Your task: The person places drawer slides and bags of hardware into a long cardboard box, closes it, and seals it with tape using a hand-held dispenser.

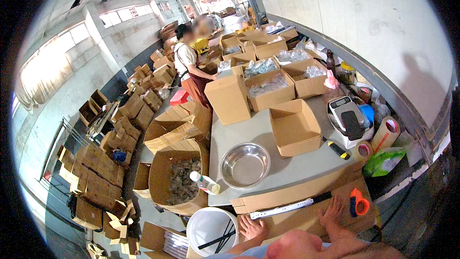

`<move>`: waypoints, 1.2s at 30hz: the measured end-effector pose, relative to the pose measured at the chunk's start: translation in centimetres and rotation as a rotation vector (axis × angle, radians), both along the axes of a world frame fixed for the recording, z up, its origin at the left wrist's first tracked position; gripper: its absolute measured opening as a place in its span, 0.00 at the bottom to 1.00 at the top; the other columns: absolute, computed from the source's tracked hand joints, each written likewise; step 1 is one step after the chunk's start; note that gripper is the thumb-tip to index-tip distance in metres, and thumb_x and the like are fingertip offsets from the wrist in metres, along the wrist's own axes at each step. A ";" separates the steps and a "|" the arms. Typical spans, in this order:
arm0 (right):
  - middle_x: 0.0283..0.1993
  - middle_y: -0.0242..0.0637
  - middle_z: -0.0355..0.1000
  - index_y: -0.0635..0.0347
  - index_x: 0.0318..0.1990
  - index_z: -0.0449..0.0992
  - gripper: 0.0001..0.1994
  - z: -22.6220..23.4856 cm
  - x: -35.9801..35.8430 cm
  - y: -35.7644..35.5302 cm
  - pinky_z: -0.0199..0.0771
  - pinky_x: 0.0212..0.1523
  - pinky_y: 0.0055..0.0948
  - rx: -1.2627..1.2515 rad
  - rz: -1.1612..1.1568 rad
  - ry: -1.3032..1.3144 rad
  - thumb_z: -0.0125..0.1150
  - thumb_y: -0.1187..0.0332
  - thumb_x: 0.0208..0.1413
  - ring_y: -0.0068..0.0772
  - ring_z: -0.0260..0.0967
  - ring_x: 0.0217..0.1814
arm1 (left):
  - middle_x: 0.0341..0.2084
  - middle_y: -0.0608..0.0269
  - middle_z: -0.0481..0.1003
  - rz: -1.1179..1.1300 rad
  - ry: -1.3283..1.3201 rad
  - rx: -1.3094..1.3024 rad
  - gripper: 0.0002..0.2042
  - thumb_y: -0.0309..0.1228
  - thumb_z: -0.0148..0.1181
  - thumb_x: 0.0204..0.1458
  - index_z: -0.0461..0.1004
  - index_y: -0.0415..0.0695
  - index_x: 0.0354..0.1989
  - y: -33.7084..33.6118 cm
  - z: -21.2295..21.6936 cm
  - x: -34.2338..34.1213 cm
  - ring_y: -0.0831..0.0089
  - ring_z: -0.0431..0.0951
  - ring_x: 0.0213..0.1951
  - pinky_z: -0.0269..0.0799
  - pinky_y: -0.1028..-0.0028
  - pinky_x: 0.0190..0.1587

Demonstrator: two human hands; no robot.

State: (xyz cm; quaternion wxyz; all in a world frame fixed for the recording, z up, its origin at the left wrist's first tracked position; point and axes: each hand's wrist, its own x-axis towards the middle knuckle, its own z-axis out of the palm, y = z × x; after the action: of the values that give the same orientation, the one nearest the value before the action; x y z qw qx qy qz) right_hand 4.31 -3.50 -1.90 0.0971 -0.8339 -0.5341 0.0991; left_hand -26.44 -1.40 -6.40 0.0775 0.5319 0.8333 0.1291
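Note:
On a flattened cardboard sheet (280, 225) at the table's near edge lies a drawer slide (287, 208), a long rail, white along most of its length and black at its right end. My left hand (253, 228) rests on the cardboard with fingers spread, just below the slide's left end. Beside the black end, my right hand (332, 211) lies with its fingers stretched out on the sheet. Neither hand seems to grip anything. An orange ring-shaped tool with a dark blue part (359, 203) sits to the right of my right hand.
A white bucket (194, 220) with black strips stands left of my left hand. Beyond are a steel bowl (245, 163), a bottle (205, 183), an open carton (294, 127), a yellow-black cutter (338, 149), a scale (346, 112) and tape rolls. A co-worker (189, 62) stands farther off.

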 end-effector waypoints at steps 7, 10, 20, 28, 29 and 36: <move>0.71 0.47 0.34 0.67 0.65 0.43 0.46 3.7 -0.6 0.6 0.25 0.68 0.50 -0.220 -0.031 0.049 0.54 0.45 0.46 0.46 0.29 0.73 | 0.65 0.54 0.47 -0.014 0.051 -0.014 0.39 0.52 0.49 0.45 0.51 0.39 0.62 0.3 -0.6 0.4 0.55 0.44 0.65 0.38 0.43 0.60; 0.71 0.47 0.33 0.67 0.65 0.43 0.46 0.5 -0.3 0.1 0.25 0.68 0.50 -0.166 -0.046 0.110 0.53 0.46 0.46 0.46 0.28 0.73 | 0.65 0.57 0.46 0.012 0.030 -0.079 0.39 0.53 0.49 0.46 0.49 0.40 0.63 0.1 0.5 0.2 0.55 0.42 0.66 0.38 0.44 0.61; 0.70 0.48 0.36 0.69 0.64 0.45 0.45 0.0 0.2 -0.2 0.28 0.67 0.53 -0.033 -0.002 0.140 0.53 0.46 0.46 0.48 0.31 0.72 | 0.64 0.57 0.49 0.034 0.059 -0.053 0.37 0.52 0.49 0.45 0.51 0.46 0.62 0.3 2.1 0.8 0.60 0.42 0.66 0.38 0.45 0.61; 0.71 0.46 0.35 0.65 0.65 0.43 0.48 -2.6 0.5 -0.2 0.28 0.66 0.56 0.019 -0.015 0.097 0.57 0.45 0.43 0.49 0.30 0.72 | 0.65 0.56 0.47 0.015 -0.003 -0.045 0.38 0.51 0.52 0.44 0.49 0.47 0.63 0.3 1.5 0.6 0.57 0.43 0.66 0.41 0.42 0.59; 0.70 0.46 0.38 0.66 0.65 0.45 0.47 -2.4 0.3 -0.1 0.31 0.66 0.55 0.043 -0.027 0.094 0.59 0.48 0.42 0.48 0.33 0.71 | 0.65 0.56 0.47 0.013 -0.005 -0.041 0.38 0.51 0.52 0.44 0.49 0.47 0.63 0.3 1.8 0.6 0.57 0.43 0.66 0.41 0.42 0.59; 0.70 0.45 0.39 0.63 0.65 0.45 0.49 -1.6 -0.1 0.0 0.32 0.66 0.53 0.031 -0.063 0.124 0.65 0.51 0.38 0.44 0.32 0.72 | 0.62 0.53 0.51 -0.003 0.024 0.040 0.37 0.51 0.51 0.44 0.53 0.41 0.61 -0.1 2.2 0.4 0.54 0.46 0.65 0.41 0.42 0.58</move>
State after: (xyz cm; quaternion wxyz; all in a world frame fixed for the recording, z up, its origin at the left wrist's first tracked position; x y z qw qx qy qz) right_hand 4.24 -3.54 -3.52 0.1460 -0.8410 -0.5021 0.1390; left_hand -25.99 -1.48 -4.19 0.0570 0.5361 0.8307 0.1390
